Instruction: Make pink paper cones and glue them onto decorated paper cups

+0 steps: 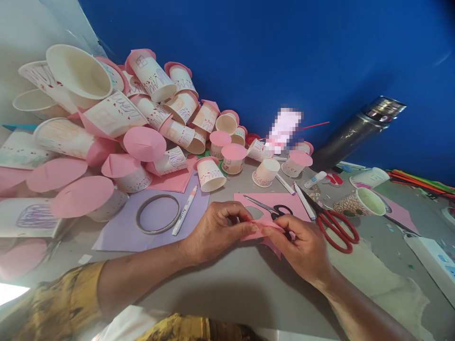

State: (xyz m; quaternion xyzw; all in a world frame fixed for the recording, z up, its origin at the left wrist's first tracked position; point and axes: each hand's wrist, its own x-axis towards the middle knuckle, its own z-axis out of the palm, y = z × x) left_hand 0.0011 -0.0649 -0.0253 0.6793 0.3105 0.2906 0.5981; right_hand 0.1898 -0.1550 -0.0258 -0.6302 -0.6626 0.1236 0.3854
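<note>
Between my two hands is a small piece of pink paper [262, 228], pinched at both sides over the table. My left hand [222, 229] grips its left part with thumb and fingers. On its right part, my right hand [302, 244] closes with thumb and forefinger. Just behind the fingers, black-handled scissors [268, 206] lie on a pink sheet [245, 198]. Larger red-handled scissors [337, 229] rest to the right of my right hand. Left of my hands, a roll of tape [139, 208] and a marker [185, 210] lie on a purple sheet [117, 237].
A heap of decorated paper cups [152, 78] with pink paper tops fills the back left against the blue wall [231, 42]. A dark flask [351, 135] leans at the back right. A patterned cup [355, 202] and a white power strip [432, 258] are at the right.
</note>
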